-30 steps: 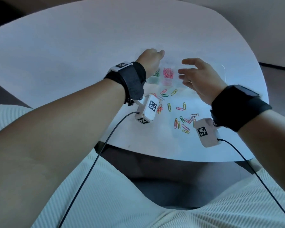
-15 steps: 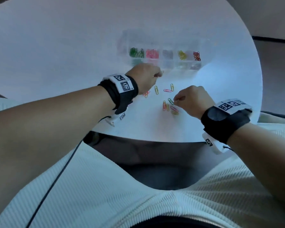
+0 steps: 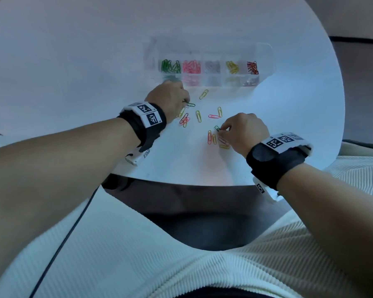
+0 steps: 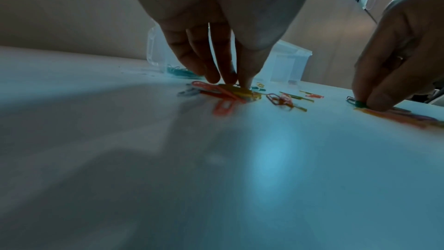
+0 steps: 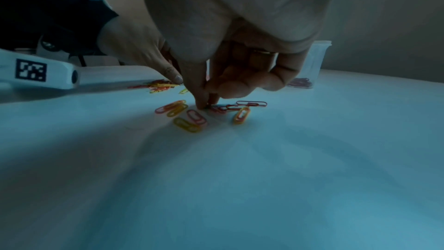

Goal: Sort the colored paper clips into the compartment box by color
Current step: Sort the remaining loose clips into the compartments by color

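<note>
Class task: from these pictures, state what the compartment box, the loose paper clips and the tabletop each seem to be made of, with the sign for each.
Compartment box: clear, probably hard plastic; the sorted clips show through its walls.
Paper clips: thin bent wire in glossy colours, likely plastic-coated metal, though the core is hidden.
Tabletop: smooth white surface with soft sheen; laminate or painted board, cannot tell which.

The right hand (image 5: 230,60) reaches down to the pale table top (image 5: 264,178), thumb and forefinger tips (image 5: 200,102) meeting on a small clip too shadowed to name by colour; loose pink, yellow and red wire paper clips (image 5: 190,117) lie around them; the left hand (image 5: 141,52) touches another cluster behind; a clear plastic compartment box (image 5: 312,67) holds dark red clips.
</note>
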The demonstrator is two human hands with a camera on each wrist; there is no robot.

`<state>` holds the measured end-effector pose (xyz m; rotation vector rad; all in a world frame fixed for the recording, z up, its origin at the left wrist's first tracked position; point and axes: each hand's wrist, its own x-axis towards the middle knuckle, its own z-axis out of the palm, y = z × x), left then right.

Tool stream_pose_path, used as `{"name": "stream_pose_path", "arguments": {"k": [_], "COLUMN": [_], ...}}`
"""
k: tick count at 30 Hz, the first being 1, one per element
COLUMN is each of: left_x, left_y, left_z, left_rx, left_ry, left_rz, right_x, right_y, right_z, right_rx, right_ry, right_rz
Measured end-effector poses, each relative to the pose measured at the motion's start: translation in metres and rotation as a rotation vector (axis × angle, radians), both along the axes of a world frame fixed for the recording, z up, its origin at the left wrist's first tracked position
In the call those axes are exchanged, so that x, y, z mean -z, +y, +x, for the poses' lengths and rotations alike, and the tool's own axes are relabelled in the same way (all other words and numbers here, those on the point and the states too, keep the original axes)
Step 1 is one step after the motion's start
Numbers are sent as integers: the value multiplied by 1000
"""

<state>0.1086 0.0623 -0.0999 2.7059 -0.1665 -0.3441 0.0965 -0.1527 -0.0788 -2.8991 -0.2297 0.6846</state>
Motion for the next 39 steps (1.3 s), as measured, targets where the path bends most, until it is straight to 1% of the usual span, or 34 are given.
{"name": "stream_pose_path", "arguments": {"k": [2, 4, 8, 12, 15, 18, 22, 28, 33, 39], "left_x": [-1, -1, 3, 1, -2, -2, -4, -6, -10, -3], "left_y": [-3, -6, -6, -7, -11, -12, -11, -13, -3, 3], "left_z": [-1, -1, -3, -4, -4, -6, -6, -9, -1, 5], "left_rx": [-3, 3, 70, 54, 22, -3, -27, -17, -71, 18], "left_ry": [-21, -32, 15, 43, 69, 91, 107, -16, 39, 37], "left_rz": [11, -24, -48, -20, -12, -10, -13, -29, -23, -18], "right_x": [1, 0, 0, 0, -2, -5, -8, -10, -10, -9], "right_y": [2, 5, 5, -2, -7, -8, -6, -1, 0, 0], "right_z": [0, 0, 0, -1, -3, -4, -6, -9, -9, -9], "right_rx": [10, 22, 23, 37, 82, 166, 236, 265, 267, 264], "right_ry": [2, 12, 22, 8, -24, -59, -58, -56, -59, -53], "right_rz": [2, 14, 44, 126, 198, 298, 376, 423, 433, 433]}}
